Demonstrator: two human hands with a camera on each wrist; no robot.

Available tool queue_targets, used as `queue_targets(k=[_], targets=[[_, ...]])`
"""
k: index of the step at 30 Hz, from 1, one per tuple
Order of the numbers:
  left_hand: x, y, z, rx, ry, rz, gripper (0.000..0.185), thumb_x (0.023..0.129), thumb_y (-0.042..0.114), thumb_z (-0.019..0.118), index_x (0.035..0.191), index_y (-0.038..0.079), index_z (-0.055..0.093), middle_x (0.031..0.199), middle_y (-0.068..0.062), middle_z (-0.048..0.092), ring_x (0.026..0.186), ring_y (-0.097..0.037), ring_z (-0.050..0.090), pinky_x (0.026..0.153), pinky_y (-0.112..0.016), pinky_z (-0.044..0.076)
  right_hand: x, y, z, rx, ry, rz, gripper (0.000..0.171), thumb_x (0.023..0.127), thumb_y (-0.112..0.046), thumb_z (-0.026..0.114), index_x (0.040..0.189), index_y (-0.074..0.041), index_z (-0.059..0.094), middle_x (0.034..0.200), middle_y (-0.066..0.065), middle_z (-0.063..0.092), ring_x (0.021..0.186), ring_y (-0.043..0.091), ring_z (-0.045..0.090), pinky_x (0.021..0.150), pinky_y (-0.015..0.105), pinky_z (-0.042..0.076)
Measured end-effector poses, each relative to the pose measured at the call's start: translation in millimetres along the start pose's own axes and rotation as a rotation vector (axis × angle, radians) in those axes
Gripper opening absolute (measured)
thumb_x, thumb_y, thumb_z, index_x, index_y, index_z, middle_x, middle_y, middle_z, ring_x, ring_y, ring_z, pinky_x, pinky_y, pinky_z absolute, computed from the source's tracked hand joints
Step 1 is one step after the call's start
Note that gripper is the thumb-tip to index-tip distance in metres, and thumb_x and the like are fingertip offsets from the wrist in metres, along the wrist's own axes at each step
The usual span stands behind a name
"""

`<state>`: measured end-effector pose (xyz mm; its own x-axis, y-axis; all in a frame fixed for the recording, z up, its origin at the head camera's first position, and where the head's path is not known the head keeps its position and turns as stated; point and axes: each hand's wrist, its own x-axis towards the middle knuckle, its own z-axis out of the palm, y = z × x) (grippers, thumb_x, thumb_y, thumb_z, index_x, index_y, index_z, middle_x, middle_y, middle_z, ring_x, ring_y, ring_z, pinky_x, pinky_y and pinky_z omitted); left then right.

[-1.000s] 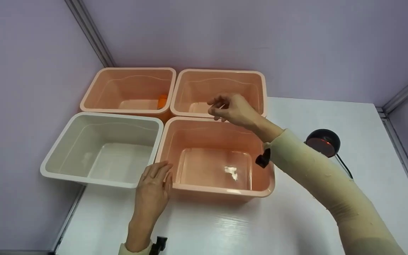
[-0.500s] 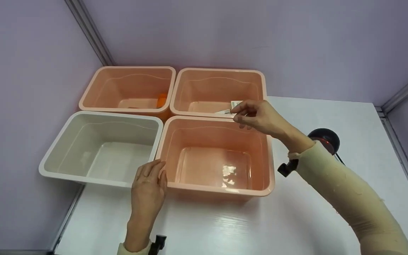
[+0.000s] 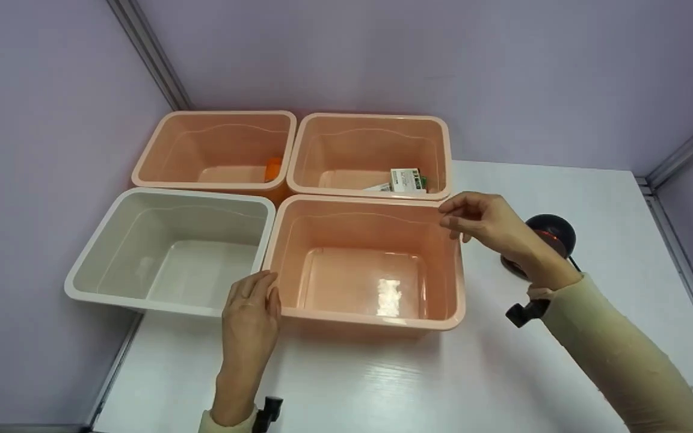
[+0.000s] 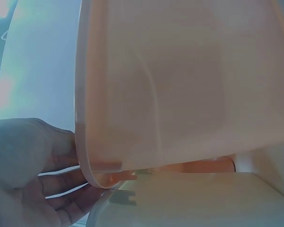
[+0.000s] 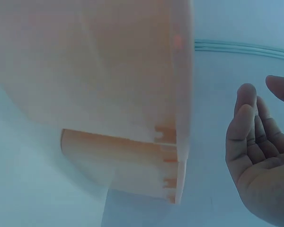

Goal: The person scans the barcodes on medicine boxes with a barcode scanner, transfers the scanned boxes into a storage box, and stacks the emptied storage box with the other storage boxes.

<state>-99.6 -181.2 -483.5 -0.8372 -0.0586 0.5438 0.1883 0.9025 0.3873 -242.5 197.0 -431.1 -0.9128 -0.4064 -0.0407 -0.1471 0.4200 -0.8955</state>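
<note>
Four tubs stand in a block on the white table [image 3: 382,385]. A small white box with a green label [image 3: 408,180] lies in the back right pink tub [image 3: 370,120]. My right hand [image 3: 483,220] hovers empty by the far right corner of the front pink tub [image 3: 370,320], fingers loosely bent; the right wrist view shows its palm [image 5: 262,165] bare beside the tub wall [image 5: 109,71]. My left hand [image 3: 251,313] rests with straight fingers against the front left corner of that tub, and its fingers [image 4: 61,184] appear under the rim [image 4: 83,142] in the left wrist view.
A white tub [image 3: 112,252] sits front left. The back left pink tub [image 3: 160,150] holds a small orange object [image 3: 272,168]. A round black scanner with a red face [image 3: 548,234] and cable stands right of the tubs. Purple walls close in behind and left.
My right hand let go of the white box in the back right tub and drew back to the right, past the front tub's corner. The left hand stayed put.
</note>
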Motion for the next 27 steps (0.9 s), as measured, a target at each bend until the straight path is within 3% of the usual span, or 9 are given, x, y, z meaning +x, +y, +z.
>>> queue_targets(k=[3, 18, 27], targets=[[-0.4, -0.3, 0.4, -0.006, 0.005, 0.009, 0.019, 0.086, 0.005, 0.065, 0.104, 0.002, 0.067, 0.105, -0.012, 0.066, 0.099, -0.029, 0.06, 0.082, -0.036, 0.056, -9.8, 11.8, -2.4, 0.022, 0.009, 0.025, 0.036, 0.087, -0.035, 0.065, 0.111, -0.007, 0.062, 0.096, 0.018, 0.066, 0.073, 0.019, 0.064, 0.06, 0.028, 0.056], [-1.2, -0.9, 1.1, -0.018, 0.008, -0.002, 0.018, 0.086, 0.004, 0.064, 0.104, 0.002, 0.067, 0.104, -0.013, 0.067, 0.098, -0.029, 0.06, 0.081, -0.037, 0.056, -38.4, 50.9, 4.0, 0.096, 0.047, 0.086, 0.029, 0.088, -0.024, 0.065, 0.111, -0.006, 0.061, 0.089, 0.008, 0.068, 0.072, 0.018, 0.065, 0.059, 0.029, 0.056], [0.5, 0.2, -1.5, -0.018, 0.015, -0.019, 0.017, 0.085, 0.003, 0.065, 0.101, 0.003, 0.068, 0.102, -0.011, 0.067, 0.095, -0.026, 0.063, 0.076, -0.032, 0.059, -47.2, 59.1, 21.0, 0.123, 0.042, 0.186, 0.054, 0.084, -0.033, 0.07, 0.128, -0.009, 0.048, 0.081, 0.009, 0.068, 0.071, 0.02, 0.065, 0.062, 0.032, 0.058]])
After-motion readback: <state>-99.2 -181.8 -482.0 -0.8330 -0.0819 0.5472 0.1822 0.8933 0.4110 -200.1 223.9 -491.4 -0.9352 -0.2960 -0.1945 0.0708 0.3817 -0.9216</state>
